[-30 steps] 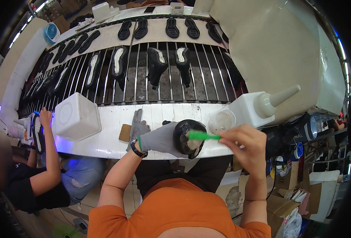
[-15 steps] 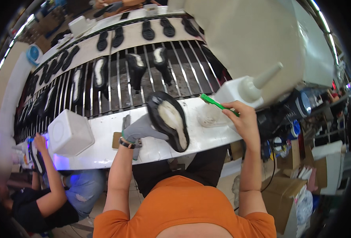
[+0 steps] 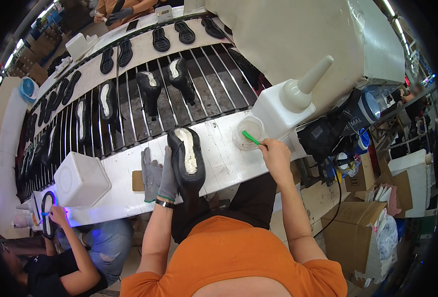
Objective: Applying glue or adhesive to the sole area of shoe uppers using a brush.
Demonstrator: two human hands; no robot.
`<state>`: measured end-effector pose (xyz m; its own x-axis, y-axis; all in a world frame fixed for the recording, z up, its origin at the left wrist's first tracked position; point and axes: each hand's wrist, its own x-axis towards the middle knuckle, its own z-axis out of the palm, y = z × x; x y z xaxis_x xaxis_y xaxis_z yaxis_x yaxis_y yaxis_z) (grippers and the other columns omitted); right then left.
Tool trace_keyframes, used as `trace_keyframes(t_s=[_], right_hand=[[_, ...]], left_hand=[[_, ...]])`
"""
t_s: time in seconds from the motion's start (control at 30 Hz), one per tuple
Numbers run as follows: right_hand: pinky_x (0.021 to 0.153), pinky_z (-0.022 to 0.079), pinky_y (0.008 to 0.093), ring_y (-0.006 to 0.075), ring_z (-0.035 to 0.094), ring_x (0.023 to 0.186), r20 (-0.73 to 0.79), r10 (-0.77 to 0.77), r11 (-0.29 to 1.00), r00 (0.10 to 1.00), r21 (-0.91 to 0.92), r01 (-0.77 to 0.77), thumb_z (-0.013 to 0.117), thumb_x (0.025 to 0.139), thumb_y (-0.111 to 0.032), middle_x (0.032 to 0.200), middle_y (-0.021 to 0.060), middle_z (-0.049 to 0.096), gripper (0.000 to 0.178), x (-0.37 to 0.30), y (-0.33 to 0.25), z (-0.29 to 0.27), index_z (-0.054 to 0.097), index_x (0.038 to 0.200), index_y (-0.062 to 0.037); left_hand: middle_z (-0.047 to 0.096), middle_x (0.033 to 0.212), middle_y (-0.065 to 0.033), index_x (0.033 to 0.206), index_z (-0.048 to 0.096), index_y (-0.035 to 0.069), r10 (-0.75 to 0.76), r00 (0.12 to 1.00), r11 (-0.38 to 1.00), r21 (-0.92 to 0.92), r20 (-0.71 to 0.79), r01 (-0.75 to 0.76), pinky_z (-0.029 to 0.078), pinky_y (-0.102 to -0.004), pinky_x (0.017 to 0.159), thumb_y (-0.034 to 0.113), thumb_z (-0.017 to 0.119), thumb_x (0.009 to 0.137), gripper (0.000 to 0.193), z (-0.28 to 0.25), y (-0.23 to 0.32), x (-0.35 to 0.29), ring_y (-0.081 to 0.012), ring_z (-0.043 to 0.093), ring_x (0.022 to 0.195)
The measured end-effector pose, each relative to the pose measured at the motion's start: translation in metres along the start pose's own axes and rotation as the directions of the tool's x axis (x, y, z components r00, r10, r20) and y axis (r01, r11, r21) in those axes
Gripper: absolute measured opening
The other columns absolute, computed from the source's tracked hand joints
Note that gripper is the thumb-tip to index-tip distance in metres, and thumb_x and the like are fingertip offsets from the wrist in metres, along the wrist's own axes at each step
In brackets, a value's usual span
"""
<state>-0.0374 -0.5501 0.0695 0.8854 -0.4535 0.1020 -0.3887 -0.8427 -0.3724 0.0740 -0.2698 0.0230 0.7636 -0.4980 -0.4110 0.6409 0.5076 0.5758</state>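
In a grey glove, my left hand [image 3: 168, 178] is closed on the side of a black shoe upper [image 3: 179, 161], which stands tilted over the table's near edge. A cream strip runs along its upturned bottom. Some of the fingers are hidden behind the shoe. My bare right hand [image 3: 276, 157] pinches the handle of a small green brush [image 3: 251, 138]. The brush's head is inside a round translucent cup [image 3: 240, 125], beside a white squeeze bottle [image 3: 283, 106] with a long nozzle. Close to my left hand, a loose grey glove [image 3: 151, 173] lies on the white table [image 3: 219, 163].
Past the table, a conveyor of metal rods [image 3: 172, 111] carries several upturned black shoes. Black soles [image 3: 161, 39] line its far ledge. A white square container [image 3: 82, 179] stands to the left, near a co-worker's hand [image 3: 58, 216] with a sole. Cardboard boxes [image 3: 347, 242] sit at right.
My right hand has lowered the brush into the cup. My left hand has moved slightly left with the shoe, turning its bottom away from me. The view has shifted.
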Motion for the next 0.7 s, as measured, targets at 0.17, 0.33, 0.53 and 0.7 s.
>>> trace_keyframes(t_s=[0.17, 0.33, 0.53, 0.7], right_hand=[[0.046, 0.041, 0.0239, 0.0094, 0.05, 0.047, 0.314, 0.141, 0.628, 0.939, 0.705, -0.33, 0.062, 0.091, -0.015, 0.078, 0.0088, 0.071, 0.019, 0.007, 0.037, 0.022, 0.072, 0.092, 0.001], [0.048, 0.037, 0.019, 0.0045, 0.048, 0.053, 0.451, -0.075, 0.272, 0.889, 0.867, -0.417, 0.063, 0.092, -0.014, 0.081, 0.0075, 0.072, 0.017, 0.019, -0.012, -0.01, 0.072, 0.098, -0.0007], [0.052, 0.037, 0.0226, 0.0058, 0.049, 0.058, 0.119, -0.408, 0.46, 0.905, 0.883, 0.091, 0.074, 0.082, -0.009, 0.074, 0.0031, 0.07, 0.012, 0.044, -0.063, -0.044, 0.076, 0.091, -0.0018], [0.053, 0.038, 0.0241, 0.0062, 0.051, 0.059, 0.028, -0.463, 0.568, 0.886, 0.776, 0.273, 0.074, 0.082, -0.01, 0.073, 0.0032, 0.069, 0.012, 0.047, -0.077, -0.058, 0.076, 0.091, -0.0027]], left_hand=[[0.058, 0.13, -0.0116, 0.135, 0.049, 0.004, 0.071, 0.994, 0.99, 0.124, -0.085, -0.06, 0.045, -0.0348, 0.102, 0.051, 0.051, 0.096, 0.061, 0.005, 0.0, -0.012, -0.0231, 0.058, 0.115], [0.063, 0.12, -0.0096, 0.129, 0.054, 0.004, 0.14, 0.971, 0.953, 0.292, -0.195, -0.078, 0.049, -0.0317, 0.094, 0.044, 0.053, 0.097, 0.052, 0.05, 0.021, -0.038, -0.0201, 0.062, 0.104], [0.062, 0.109, -0.0042, 0.124, 0.054, -0.001, 0.194, 0.98, 0.833, 0.522, 0.036, -0.184, 0.049, -0.0269, 0.085, 0.035, 0.048, 0.099, 0.045, 0.092, 0.042, -0.057, -0.0104, 0.059, 0.093], [0.061, 0.105, -0.0033, 0.125, 0.052, -0.003, 0.147, 0.977, 0.801, 0.561, 0.153, -0.208, 0.046, -0.0246, 0.083, 0.032, 0.053, 0.096, 0.046, 0.077, 0.039, -0.051, -0.0092, 0.056, 0.09]])
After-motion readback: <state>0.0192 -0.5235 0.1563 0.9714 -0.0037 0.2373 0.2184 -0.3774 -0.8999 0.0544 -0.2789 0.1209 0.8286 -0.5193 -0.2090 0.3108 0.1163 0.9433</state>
